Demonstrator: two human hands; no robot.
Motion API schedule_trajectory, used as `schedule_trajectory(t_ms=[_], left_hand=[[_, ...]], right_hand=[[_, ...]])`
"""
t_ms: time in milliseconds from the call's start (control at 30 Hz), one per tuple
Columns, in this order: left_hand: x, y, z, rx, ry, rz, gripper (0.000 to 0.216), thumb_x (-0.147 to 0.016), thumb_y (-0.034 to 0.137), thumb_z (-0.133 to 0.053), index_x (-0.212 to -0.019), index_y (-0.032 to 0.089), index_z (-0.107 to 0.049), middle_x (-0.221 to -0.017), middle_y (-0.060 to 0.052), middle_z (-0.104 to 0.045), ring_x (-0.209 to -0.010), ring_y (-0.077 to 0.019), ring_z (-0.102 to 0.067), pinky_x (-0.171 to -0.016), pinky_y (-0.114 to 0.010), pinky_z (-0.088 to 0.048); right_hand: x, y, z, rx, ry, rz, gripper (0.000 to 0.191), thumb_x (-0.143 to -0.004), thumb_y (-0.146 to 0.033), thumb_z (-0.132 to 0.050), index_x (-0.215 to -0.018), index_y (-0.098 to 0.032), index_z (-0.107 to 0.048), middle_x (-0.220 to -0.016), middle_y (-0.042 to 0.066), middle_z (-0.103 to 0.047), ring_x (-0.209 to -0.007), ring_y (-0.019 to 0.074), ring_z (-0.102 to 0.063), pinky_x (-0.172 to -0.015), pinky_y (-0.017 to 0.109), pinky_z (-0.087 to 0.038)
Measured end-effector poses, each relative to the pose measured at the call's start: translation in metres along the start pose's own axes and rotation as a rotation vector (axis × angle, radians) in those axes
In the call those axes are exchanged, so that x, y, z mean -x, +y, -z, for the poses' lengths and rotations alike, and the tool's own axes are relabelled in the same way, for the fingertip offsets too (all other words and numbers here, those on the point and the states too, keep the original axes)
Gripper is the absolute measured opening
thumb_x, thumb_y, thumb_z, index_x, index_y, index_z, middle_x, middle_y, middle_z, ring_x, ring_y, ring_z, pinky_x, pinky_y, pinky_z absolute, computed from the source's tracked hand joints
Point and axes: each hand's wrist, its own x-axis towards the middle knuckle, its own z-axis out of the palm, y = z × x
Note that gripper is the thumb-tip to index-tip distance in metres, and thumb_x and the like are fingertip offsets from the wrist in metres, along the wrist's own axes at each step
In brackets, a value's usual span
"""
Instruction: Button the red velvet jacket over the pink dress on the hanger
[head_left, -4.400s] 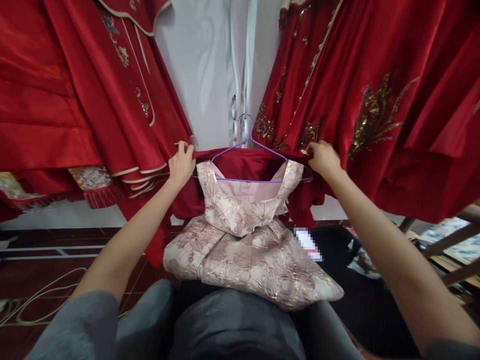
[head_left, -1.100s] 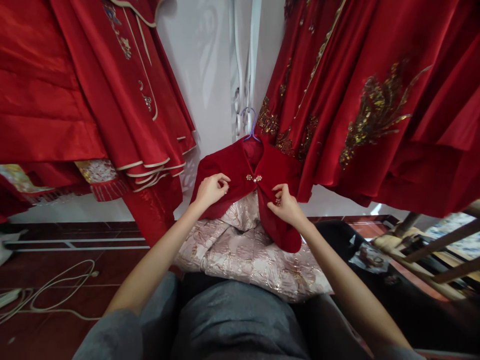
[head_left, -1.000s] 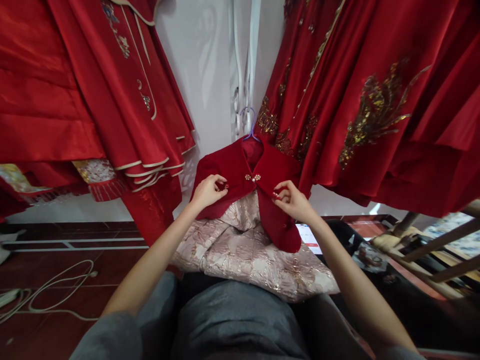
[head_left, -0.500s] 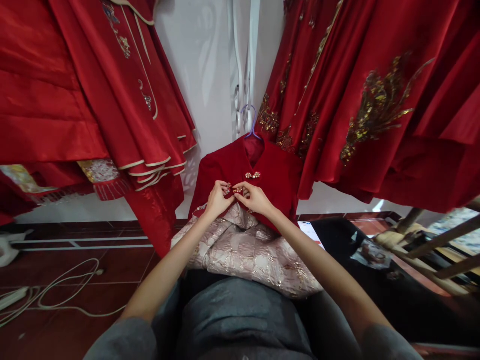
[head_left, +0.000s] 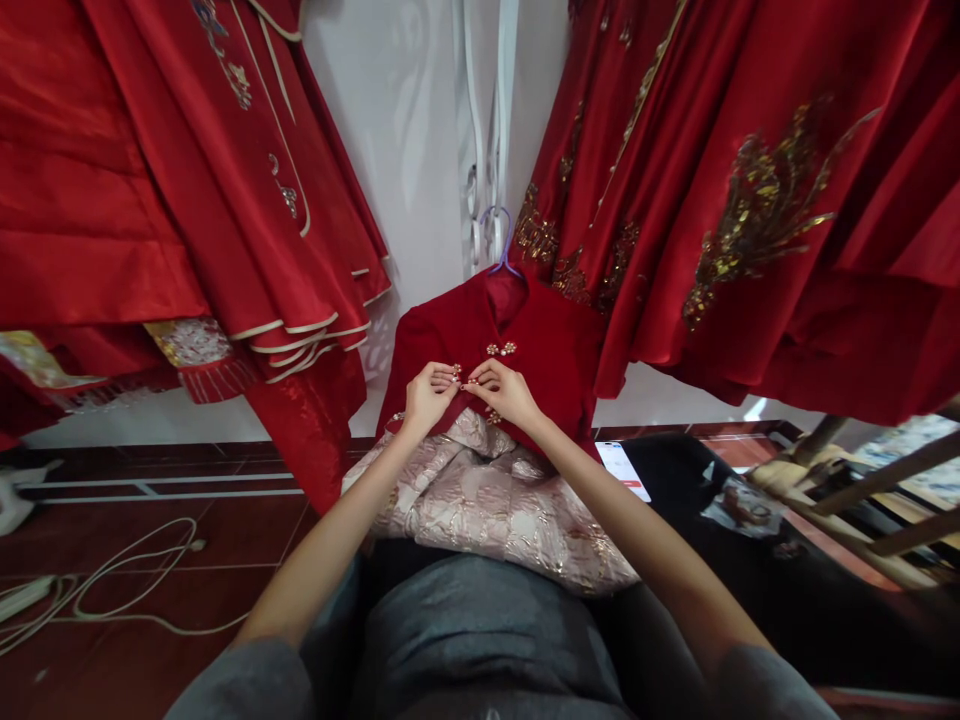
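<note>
A small red velvet jacket (head_left: 551,350) hangs on a purple hanger (head_left: 501,245) over a pink brocade dress (head_left: 487,505) that spreads onto my lap. One jewelled clasp (head_left: 501,349) near the collar is fastened. Just below it my left hand (head_left: 427,396) and my right hand (head_left: 507,391) meet at the jacket's front opening. Both hands pinch a second small clasp (head_left: 460,379) between fingertips, pulling the two front edges together.
Red embroidered gowns hang at the left (head_left: 187,200) and right (head_left: 750,200) against a white wall (head_left: 405,130). White cables (head_left: 112,580) lie on the dark red tiled floor. A phone (head_left: 622,468) lies on black fabric at the right, next to wooden chair legs (head_left: 870,500).
The red jacket was draped over the pink dress and its top clasp closed. My hands then moved inward from the jacket's two front edges and now meet at the second clasp.
</note>
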Motion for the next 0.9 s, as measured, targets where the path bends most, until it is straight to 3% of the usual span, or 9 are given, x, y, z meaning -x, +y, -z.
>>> schedule_trajectory(t_ms=[133,433,900], left_hand=[[0.0,-0.002,0.001,0.023,-0.001,-0.006,0.023,-0.068,0.026,-0.071,-0.087,0.016,-0.062,-0.081,-0.003,-0.069,-0.072,-0.0122,-0.066,-0.07,-0.025,-0.055],[-0.006,-0.009,0.003,0.126,-0.047,-0.015,0.022,-0.067,0.027,-0.072,-0.085,0.015,-0.066,-0.08,-0.005,-0.071,-0.073,-0.0135,-0.067,-0.074,-0.028,-0.056],[-0.007,-0.003,0.005,0.289,-0.108,0.163,0.033,-0.059,0.035,-0.081,-0.081,0.012,-0.071,-0.09,-0.011,-0.075,-0.085,-0.021,-0.071,-0.089,-0.038,-0.054]], right_hand=[[-0.003,0.0,-0.004,-0.07,0.027,-0.051,0.033,-0.075,-0.047,-0.068,-0.09,-0.019,-0.058,-0.078,0.001,-0.066,-0.065,0.0142,-0.066,-0.045,0.021,-0.054],[-0.012,0.001,-0.012,0.042,0.137,0.035,0.026,-0.078,-0.043,-0.067,-0.083,-0.018,-0.06,-0.083,0.004,-0.07,-0.074,0.0147,-0.069,-0.068,0.026,-0.057],[-0.007,0.0,-0.011,-0.061,0.086,0.011,0.022,-0.081,-0.04,-0.063,-0.086,-0.019,-0.061,-0.082,0.005,-0.07,-0.076,0.0176,-0.07,-0.054,0.025,-0.058]])
